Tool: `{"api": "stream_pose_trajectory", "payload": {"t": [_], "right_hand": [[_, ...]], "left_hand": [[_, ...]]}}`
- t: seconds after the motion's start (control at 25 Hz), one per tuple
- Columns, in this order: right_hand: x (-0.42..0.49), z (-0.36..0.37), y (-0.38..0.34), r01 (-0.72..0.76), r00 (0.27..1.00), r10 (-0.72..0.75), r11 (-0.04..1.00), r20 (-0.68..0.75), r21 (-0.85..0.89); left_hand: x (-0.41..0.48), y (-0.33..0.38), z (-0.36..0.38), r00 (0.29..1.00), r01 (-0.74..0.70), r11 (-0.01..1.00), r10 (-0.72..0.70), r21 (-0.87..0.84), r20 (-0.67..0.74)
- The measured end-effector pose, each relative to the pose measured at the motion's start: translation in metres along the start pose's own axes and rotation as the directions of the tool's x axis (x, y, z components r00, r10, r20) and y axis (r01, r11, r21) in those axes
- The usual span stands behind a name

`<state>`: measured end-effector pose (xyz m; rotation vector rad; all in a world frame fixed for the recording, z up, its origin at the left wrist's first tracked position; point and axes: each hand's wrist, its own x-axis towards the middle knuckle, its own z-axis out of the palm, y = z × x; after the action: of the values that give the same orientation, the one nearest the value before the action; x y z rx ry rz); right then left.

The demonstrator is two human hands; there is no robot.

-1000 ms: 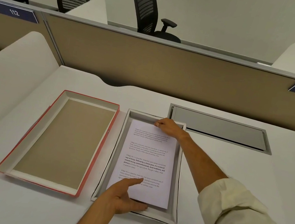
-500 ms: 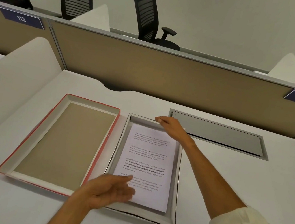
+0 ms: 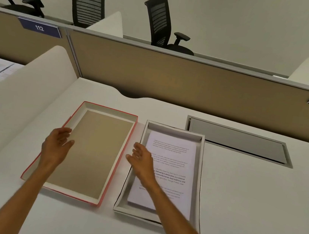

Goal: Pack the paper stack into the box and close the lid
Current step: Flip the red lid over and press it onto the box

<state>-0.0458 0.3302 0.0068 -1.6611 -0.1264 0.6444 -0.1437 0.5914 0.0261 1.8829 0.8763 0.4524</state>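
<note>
two open hands (image 3: 57,144) (image 3: 140,159), one lid (image 3: 93,148), one box (image 3: 201,163), one paper stack (image 3: 175,159)

The smooth white tabletop (image 3: 248,189) holds a flat red-edged cardboard lid (image 3: 93,153), lying upside down near the left edge. Just beside it sits a shallow grey box (image 3: 199,174). A grey metal flap (image 3: 239,142) is set near the back edge.

Three chairs (image 3: 164,22), one box (image 3: 199,174), one lid (image 3: 93,153).
</note>
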Motion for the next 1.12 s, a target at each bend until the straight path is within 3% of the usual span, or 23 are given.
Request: {"api": "stream_pose_trajectory", "payload": {"t": [0.2, 0.52, 0.88, 1.0, 1.12], "right_hand": [[-0.007, 0.051, 0.015, -0.078, 0.997, 0.078, 0.996, -0.002, -0.050], [-0.010, 0.083, 0.038, -0.106, 0.993, 0.100, 0.989, -0.055, -0.106], [-0.010, 0.077, 0.036, -0.061, 0.998, 0.060, 0.985, -0.015, -0.162], [-0.013, 0.082, 0.015, 0.047, 0.996, -0.066, 0.962, -0.060, -0.268], [-0.015, 0.103, -0.024, 0.105, 0.994, -0.096, 0.949, 0.046, -0.297]], "left_hand": [[0.025, -0.039, -0.033, 0.999, -0.011, 0.941, 0.022, 0.337, -0.031], [0.040, -0.067, -0.045, 0.993, 0.111, 0.881, -0.122, 0.460, -0.006], [0.022, -0.023, -0.068, 0.997, 0.036, 0.828, 0.008, 0.559, -0.076], [0.007, 0.008, -0.077, 0.991, -0.006, 0.804, 0.086, 0.595, -0.106], [-0.012, 0.036, -0.078, 0.975, -0.063, 0.755, 0.187, 0.652, -0.123]]}}
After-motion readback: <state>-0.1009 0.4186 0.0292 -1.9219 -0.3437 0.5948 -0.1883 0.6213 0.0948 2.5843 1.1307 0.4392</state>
